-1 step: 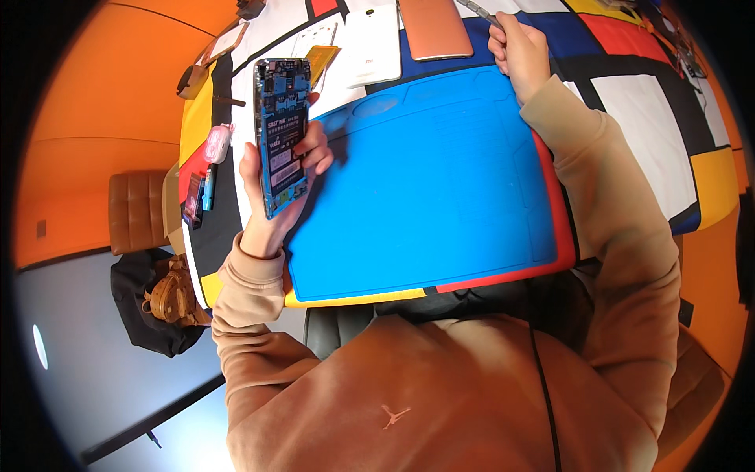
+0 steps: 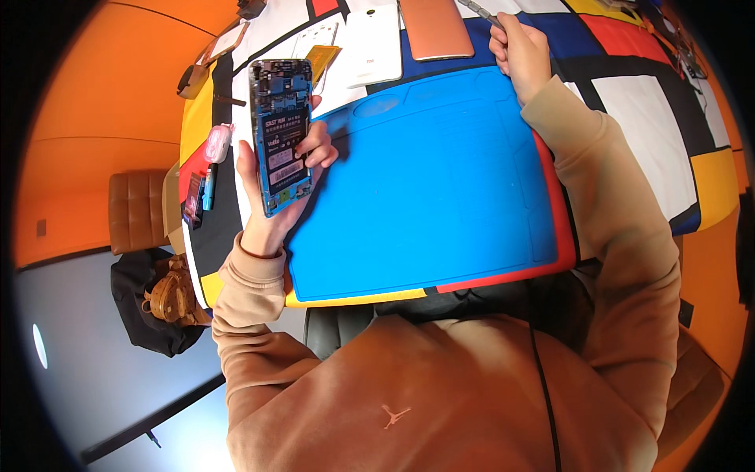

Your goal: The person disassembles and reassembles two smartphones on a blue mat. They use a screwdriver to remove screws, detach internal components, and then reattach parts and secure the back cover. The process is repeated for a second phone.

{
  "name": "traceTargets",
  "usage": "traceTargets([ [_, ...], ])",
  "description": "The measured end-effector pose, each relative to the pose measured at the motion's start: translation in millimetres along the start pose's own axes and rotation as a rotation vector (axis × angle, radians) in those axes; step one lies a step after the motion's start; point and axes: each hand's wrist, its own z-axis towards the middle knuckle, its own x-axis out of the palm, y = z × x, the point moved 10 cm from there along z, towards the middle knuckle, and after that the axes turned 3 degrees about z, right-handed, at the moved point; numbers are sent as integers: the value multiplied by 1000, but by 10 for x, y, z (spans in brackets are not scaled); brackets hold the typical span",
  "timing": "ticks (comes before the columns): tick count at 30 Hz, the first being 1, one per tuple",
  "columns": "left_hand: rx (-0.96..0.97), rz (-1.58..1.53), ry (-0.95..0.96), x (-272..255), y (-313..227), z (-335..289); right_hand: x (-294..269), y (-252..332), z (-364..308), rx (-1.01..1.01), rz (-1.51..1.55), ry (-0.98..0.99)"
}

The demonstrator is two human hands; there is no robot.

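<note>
— Blue mat (image 2: 432, 181) before you: where's the phone (image 2: 281, 134), and which step are you on?
— At ten o'clock from the mat's middle, insides bared, clasped between thumb and fingers of your left hand (image 2: 285, 223). Looking it over seems to be your step. At one o'clock your right hand (image 2: 525, 59) pinches a grey tool (image 2: 481, 12).
— And your next move?
— Likely calls for a steady left clasp.

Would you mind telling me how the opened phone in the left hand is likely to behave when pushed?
The opened phone is probably stiff, as it looks flat and unbent in the left hand. It is likely fragile, since its circuit board and battery lie exposed. Thin and flat, it seems unlikely to roll.
</note>
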Motion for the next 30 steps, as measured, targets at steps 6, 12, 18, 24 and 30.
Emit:
traceTargets([
  [6, 63, 102, -88, -115, -199, -22, -9, -8, 10, -3, 1, 11],
  [12, 304, 589, -122, -29, -523, -108, -15, 9, 19, -20, -28, 31],
  [18, 295, 851, -53, 16, -369, -249, 1, 17, 22, -10, -23, 64],
  [24, 281, 690, -30, 38, -325, -168, -4, 36, 10, -21, -36, 50],
  [30, 303, 662, -166, -24, -307, -133, -8, 19, 14, -4, -39, 51],
])
